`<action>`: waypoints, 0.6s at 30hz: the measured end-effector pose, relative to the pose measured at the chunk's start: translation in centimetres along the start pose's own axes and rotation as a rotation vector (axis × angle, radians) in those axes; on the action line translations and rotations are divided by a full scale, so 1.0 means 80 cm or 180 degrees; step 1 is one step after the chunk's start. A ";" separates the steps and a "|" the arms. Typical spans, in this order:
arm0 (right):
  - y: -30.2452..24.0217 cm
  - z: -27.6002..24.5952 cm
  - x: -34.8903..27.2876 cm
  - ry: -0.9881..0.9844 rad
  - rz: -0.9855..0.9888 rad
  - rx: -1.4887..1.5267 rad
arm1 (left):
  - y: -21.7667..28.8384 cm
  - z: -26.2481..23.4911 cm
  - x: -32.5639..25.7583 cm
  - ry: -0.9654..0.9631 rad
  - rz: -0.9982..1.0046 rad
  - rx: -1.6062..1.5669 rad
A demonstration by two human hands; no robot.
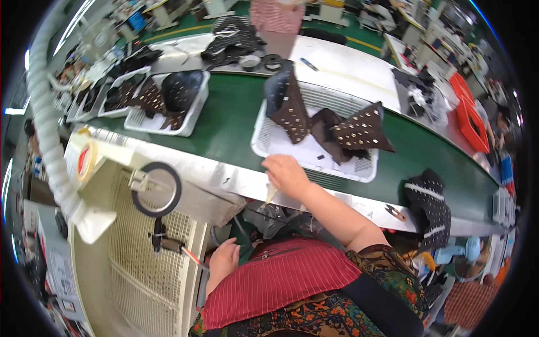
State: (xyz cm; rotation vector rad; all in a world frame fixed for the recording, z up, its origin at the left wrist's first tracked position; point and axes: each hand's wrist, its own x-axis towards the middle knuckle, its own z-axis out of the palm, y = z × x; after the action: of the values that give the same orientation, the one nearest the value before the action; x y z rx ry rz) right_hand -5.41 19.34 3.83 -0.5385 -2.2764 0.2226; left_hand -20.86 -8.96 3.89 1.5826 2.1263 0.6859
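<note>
My right hand (287, 176) is over the metal rail at the belt's near edge, its fingers bent and pressed together. A pale narrow strip (271, 194) hangs just below them; whether they grip it is unclear. Right in front stands a white plastic basket (258, 139) with dark brown pieces with light spots (292, 119), shaped like shoe uppers, inside. One spotted piece (364, 130) leans over the basket's right rim. Low by my lap, my left hand (224, 256) has its fingers loosely apart, with nothing visible in them.
The green belt (233, 112) carries another basket (197, 115) of spotted pieces at left. A magnifier-like black ring (178, 182) stands over a cream crate (193, 269). Small snips (395, 213) and a black piece with white bands (429, 205) lie on the right. A white hose (42, 118) hangs left.
</note>
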 end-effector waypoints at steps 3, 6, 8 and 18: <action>-0.002 -0.040 -0.062 -0.0558 0.0248 0.0298 | 0.026 0.023 0.043 -0.0306 0.0485 0.0001; -0.014 -0.094 -0.139 -0.0861 0.0839 0.0273 | 0.060 0.044 0.072 -0.0658 0.0783 -0.0112; -0.021 -0.136 -0.183 -0.1049 0.1110 0.0139 | 0.083 0.067 0.092 -0.0671 0.0972 -0.0223; -0.079 -0.233 -0.334 -0.1053 0.2642 0.0113 | 0.212 0.150 0.094 -0.1109 0.2099 -0.0121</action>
State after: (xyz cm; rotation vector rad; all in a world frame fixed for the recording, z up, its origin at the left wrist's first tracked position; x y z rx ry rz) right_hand 22.59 1.65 1.21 -1.4998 -2.2156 0.8018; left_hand -3.04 4.06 4.27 2.2092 1.3285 0.5750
